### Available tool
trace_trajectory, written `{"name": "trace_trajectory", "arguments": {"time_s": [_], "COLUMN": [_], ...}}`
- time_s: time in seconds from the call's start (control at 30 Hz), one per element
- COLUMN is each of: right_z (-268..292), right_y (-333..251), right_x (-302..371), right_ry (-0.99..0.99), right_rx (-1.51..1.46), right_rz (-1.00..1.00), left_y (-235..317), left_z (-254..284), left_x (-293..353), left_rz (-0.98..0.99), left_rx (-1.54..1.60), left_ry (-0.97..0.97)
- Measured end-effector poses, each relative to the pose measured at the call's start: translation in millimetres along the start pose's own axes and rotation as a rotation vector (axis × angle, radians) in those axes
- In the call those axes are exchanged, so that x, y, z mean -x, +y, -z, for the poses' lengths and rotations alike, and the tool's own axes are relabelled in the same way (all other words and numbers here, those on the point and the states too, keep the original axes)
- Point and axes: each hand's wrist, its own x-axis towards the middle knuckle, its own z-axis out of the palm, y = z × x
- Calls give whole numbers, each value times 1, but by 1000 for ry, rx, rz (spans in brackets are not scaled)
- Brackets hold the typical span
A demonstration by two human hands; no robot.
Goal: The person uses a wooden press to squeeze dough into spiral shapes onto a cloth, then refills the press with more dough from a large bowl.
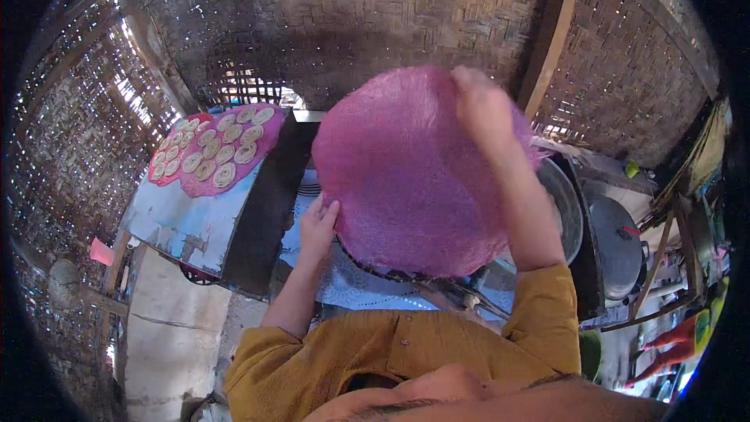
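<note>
A large round pink mesh sheet (414, 172) is held up in front of me, tilted so its broad face is toward me. My left hand (317, 228) pinches its lower left edge, with the thumb on the near side. At the upper right edge my right hand (483, 109) is closed on the rim, somewhat smeared by motion. Behind and below the sheet, part of a round metal basin (561, 207) shows on the right; the sheet hides the rest. A white and blue patterned cloth (375, 291) lies under it.
To the left, several pale coiled rounds (224, 176) lie on pink mesh on a worn light-blue board (183, 215). A dark lidded pot (613, 246) stands at the right. Woven bamboo walls (375, 16) and a wooden post (551, 31) close off the back.
</note>
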Motion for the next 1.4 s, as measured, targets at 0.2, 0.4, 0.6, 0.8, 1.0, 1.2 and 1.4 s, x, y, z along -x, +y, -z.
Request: {"name": "trace_trajectory", "arguments": {"time_s": [0.2,0.4,0.6,0.8,1.0,1.2,1.4], "right_z": [-111,-77,37,80,48,36,96], "right_y": [25,17,7,6,-18,-34,-34], "right_x": [39,73,157,309,425,426,393], "right_ry": [-230,-196,-97,-551,-1090,-960,-1057], "right_rx": [-84,-431,-496,-324,48,-106,-496], "right_rz": [-31,-140,-325,-499,-339,-555,-1019], "left_y": [-27,-30,-25,-46,-41,-21,-54], "left_z": [15,18,23,18,16,40,53], "left_x": [-11,-8,7,45,33,-48,-69], "left_rz": [-109,-68,-29,-60,158,383,291], "left_rx": [-449,-761,-731,-645,-77,-133,-72], "left_ry": [-4,52,88,196,-4,-138,-121]}}
